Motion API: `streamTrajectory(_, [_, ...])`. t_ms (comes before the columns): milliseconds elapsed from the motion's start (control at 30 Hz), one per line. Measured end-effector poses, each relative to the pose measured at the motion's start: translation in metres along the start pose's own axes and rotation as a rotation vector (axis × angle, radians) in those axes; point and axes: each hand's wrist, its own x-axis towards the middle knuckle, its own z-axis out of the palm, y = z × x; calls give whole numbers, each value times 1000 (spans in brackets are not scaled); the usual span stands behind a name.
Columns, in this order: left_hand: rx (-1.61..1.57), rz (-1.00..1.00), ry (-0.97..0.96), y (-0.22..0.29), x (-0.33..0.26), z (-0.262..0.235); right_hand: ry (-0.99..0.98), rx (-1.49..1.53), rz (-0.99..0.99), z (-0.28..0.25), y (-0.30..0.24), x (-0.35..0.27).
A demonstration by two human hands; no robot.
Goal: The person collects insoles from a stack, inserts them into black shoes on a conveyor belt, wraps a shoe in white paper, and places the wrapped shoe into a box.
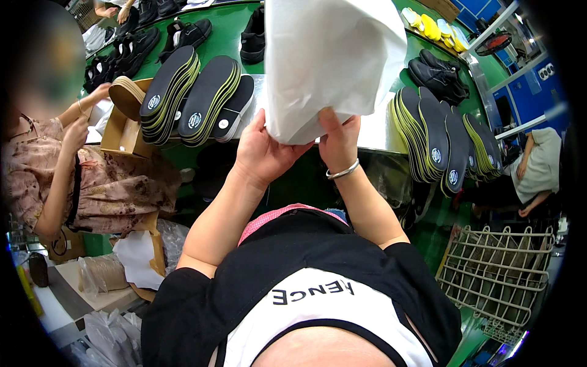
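Note:
A large white sheet (333, 61), thin and slightly creased like wrapping paper, stands up in front of me over the metal table edge. At its lower left corner, my left hand (263, 153) is closed, with the fingers running behind the sheet. My right hand (340, 142), with a silver bangle at the wrist, pinches the lower edge, its thumb on the near face. Whether the sheet is single or folded into a bag I cannot tell. Left of it lie stacks of black insoles (208, 98) with yellow-green edges; more black insoles (422, 131) lie to the right.
Black shoes (186, 38) stand on the green surface beyond, with another black pair (437, 76) at right. A cardboard box (125, 131) sits beside a person (92, 183) at left. Yellow insoles (431, 27) lie far right. A wire rack (495, 275) stands at lower right.

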Motion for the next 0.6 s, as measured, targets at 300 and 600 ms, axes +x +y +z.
streamTrajectory(300, [106,181,153,-7,0,-8,-9,164,263,-5,14,-6])
streamTrajectory(600, [232,322,21,-11,-6,-21,35,591,604,2,1,-1])
